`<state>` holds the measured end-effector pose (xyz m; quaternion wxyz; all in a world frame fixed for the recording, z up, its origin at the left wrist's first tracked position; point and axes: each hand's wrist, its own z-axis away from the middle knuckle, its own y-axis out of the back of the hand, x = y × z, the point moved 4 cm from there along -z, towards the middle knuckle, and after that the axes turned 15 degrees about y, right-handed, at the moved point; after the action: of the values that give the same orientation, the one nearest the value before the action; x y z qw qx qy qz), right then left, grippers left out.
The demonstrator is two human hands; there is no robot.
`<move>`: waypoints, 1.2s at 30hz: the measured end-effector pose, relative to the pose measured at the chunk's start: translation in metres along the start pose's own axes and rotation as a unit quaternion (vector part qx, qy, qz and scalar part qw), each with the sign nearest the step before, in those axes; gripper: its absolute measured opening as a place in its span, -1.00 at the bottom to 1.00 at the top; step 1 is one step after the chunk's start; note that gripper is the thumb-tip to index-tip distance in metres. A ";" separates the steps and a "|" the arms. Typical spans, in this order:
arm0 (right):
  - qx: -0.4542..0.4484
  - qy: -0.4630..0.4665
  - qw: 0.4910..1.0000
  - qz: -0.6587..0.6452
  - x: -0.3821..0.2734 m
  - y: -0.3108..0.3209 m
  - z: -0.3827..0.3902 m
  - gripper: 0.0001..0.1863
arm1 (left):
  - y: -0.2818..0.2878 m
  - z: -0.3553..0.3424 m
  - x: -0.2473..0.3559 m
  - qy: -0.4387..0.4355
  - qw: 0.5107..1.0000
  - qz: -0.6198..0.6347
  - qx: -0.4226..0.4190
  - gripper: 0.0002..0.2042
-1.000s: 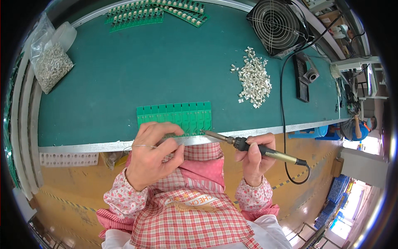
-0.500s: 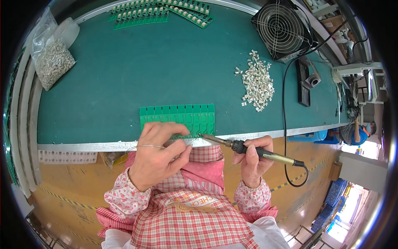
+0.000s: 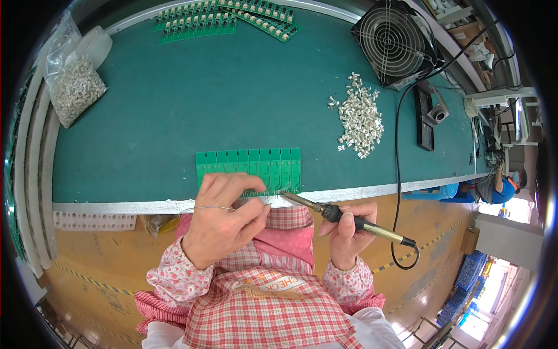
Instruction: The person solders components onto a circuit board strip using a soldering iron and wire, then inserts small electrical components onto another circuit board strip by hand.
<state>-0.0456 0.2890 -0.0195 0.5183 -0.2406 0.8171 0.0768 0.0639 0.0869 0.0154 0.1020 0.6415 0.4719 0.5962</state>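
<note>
Soldering, prob., near side of green PCB panel (image 3: 250, 164) at bench edge (image 3: 128, 207), L hand (image 3: 221, 230) fingers pinching thin wire (image 3: 208, 207), R hand (image 3: 347, 237) fingers curled round iron (image 3: 332, 213), tip by panel; next touch likely needs wire & tip meeting steadily.

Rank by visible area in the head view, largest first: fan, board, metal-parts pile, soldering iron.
1. Fan
2. Board and pile: too close to rank, since the left hand covers part of the board
3. Iron: long but thin, partly covered by fingers
</note>
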 end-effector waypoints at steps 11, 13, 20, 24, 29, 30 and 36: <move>0.015 0.050 0.998 0.037 0.000 -0.002 0.015 -0.77 | 0.001 -0.001 0.000 -0.003 1.000 0.003 -0.005 -0.84; 0.011 0.073 0.996 0.044 -0.002 -0.003 0.013 -0.78 | 0.001 -0.001 0.000 -0.004 1.000 0.012 0.001 -0.82; 0.054 0.098 0.991 0.078 -0.012 0.004 -0.001 -0.82 | 0.007 0.001 -0.003 0.009 0.999 0.040 -0.004 -0.81; -0.007 0.089 0.994 0.061 -0.013 -0.001 -0.005 -0.82 | 0.015 0.003 -0.006 0.005 1.000 0.012 0.000 -0.84; -0.036 0.026 0.998 0.041 -0.007 -0.005 0.003 -0.82 | 0.015 0.004 -0.007 0.011 1.000 0.014 0.003 -0.84; -0.042 0.031 0.998 0.020 -0.005 -0.005 0.003 -0.83 | 0.014 0.005 -0.007 0.010 1.000 0.012 0.003 -0.84; -0.042 0.019 0.999 -0.001 -0.001 -0.008 0.005 -0.83 | 0.010 0.004 -0.009 0.004 1.000 0.006 0.007 -0.81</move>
<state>-0.0378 0.2845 -0.0202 0.4923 -0.2645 0.8224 0.1063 0.0735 0.0766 0.0152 0.0924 0.6425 0.4725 0.5961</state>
